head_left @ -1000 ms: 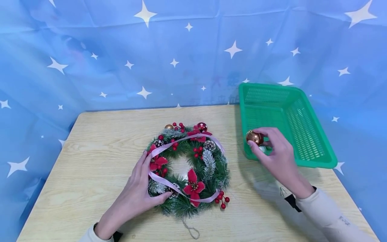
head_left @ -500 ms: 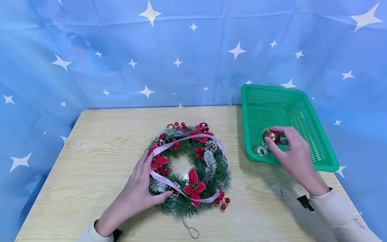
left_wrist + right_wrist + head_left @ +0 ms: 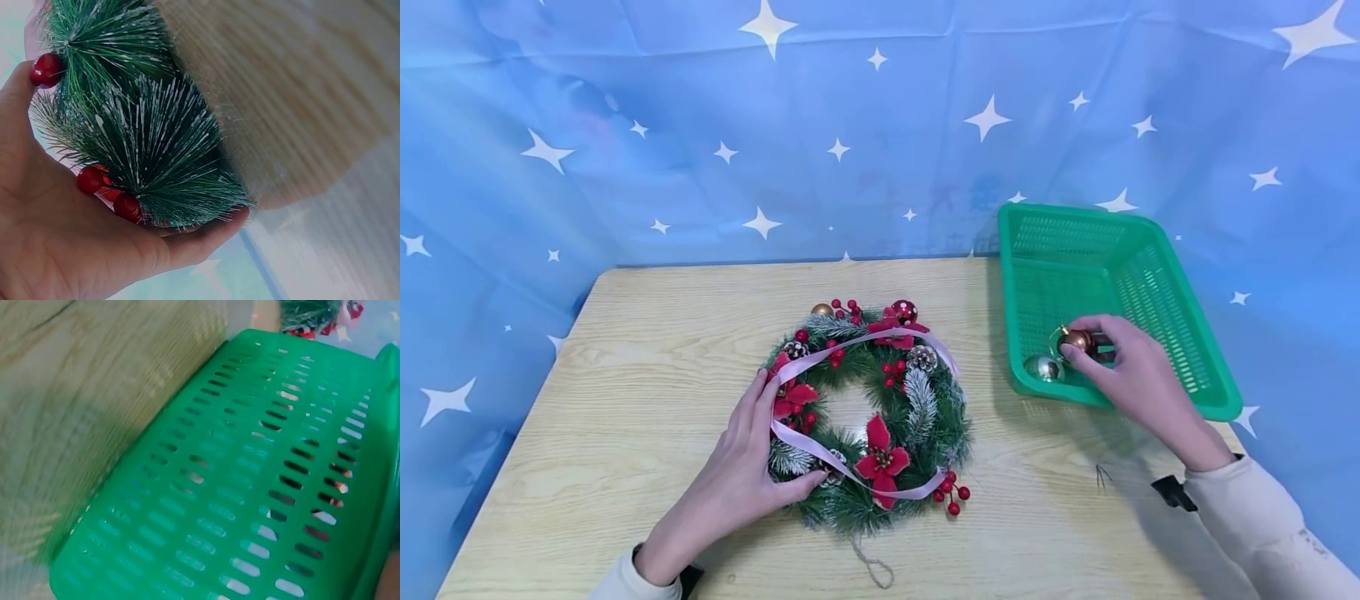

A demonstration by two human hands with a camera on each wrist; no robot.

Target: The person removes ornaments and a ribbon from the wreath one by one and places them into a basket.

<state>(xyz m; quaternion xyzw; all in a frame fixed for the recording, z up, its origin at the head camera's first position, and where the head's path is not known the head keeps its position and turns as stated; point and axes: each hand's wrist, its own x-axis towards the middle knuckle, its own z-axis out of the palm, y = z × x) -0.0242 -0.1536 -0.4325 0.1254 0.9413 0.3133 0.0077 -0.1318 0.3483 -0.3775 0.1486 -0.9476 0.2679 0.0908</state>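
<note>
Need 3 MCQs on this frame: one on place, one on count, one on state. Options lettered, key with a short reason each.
1. Where is the silver bauble?
A. On the wreath
B. Inside the green basket, near its front left corner
C. On the bare table beside the basket

2. How many baubles are at the basket?
A. Two
B. Four
C. None

3. What is the right hand doing?
A. Lying flat on the table
B. Pulling the pink ribbon
C. Pinching a copper bauble over the basket

Key:
1 B: the head view shows the silver ball within the basket's rim.
2 A: one silver ball lies inside, one copper ball is in the fingers.
3 C: thumb and fingers close round the copper ball above the basket floor, while the left hand rests on the wreath, on the table.
</note>
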